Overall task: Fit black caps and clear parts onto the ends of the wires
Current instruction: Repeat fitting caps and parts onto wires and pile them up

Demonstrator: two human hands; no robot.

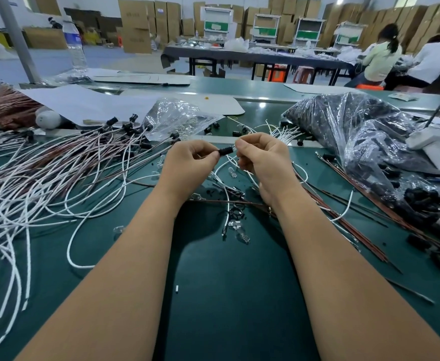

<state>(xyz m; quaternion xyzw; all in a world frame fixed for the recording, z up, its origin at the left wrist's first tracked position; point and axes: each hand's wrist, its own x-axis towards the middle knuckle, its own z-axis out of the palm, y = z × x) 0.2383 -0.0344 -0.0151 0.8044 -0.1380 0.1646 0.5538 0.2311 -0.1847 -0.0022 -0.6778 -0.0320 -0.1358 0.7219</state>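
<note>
We pinch a black cap (224, 151) in our left hand (191, 165) above the green table (239, 295), while our right hand (264, 160) pinches what looks like a clear part (233, 148) at its end. Finished wires (57, 173) sprawl left; a bag of black caps (357, 142) bulks right, a clear bag (179, 118) just behind our hands.

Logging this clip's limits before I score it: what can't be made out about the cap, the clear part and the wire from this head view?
- Whether the clear part is seated in the black cap: right hand fingers cover its tip.
- Which wire enters the cap: left hand hides that end.
- Contents of the clear bag: glare, too small.
- Water bottle label: blurred.
</note>
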